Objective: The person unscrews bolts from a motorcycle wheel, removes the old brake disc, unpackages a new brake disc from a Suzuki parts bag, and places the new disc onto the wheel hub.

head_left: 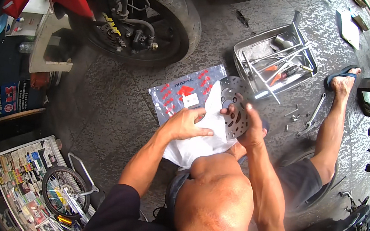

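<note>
Brake disc (236, 107) gripped at its rim by right hand (250, 124); left hand (186, 124) pinches white wrapping (200, 143) (bare floor ahead).

A motorcycle repair workshop, right on the stained concrete floor (102, 104). A red motorcycle's rear wheel (161, 14) stands at the top; just right of it sits a metal tool tray (244, 53), with loose wrenches (315, 111) beyond. A spoked wheel (65, 191) lies well below it.

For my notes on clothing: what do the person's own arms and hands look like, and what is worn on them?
Both hands, left and right, are bare, with no gloves. The forearms are bare too. Dark short sleeves cover the upper arms. No watch or ring shows.
</note>
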Tool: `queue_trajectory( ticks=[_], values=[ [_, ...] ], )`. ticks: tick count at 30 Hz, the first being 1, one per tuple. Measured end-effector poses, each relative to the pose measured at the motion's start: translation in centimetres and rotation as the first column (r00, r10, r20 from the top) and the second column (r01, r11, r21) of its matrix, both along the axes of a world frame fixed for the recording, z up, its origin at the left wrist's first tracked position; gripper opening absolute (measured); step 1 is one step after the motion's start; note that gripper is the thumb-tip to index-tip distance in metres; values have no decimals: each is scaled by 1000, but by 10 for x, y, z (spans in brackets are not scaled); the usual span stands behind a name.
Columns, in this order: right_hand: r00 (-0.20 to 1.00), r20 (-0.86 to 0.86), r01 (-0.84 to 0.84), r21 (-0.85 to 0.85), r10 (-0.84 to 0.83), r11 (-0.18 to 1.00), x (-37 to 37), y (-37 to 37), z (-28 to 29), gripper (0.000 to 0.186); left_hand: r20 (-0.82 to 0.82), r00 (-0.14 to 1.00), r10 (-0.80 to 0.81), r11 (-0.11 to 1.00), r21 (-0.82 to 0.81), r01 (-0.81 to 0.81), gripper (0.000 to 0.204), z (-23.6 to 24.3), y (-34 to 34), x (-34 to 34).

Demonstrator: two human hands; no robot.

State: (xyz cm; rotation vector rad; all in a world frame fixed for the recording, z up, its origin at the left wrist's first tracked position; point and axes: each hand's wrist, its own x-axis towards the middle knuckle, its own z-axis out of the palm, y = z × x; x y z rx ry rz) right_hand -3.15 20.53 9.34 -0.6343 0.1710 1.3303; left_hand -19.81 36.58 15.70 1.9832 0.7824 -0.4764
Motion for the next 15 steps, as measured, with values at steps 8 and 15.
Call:
queue_trajectory(
  ticks=[8, 15],
  values=[
    [981, -98, 180, 160, -166, 971, 57, -55, 32, 70, -49, 968, 246, 838, 513, -187, 30, -91, 85, -101],
    [882, -31, 470, 147, -470, 871, 83, -179, 85, 70, -346, 898, 272, 862, 503, -68, 79, -137, 94, -121]
  ],
)
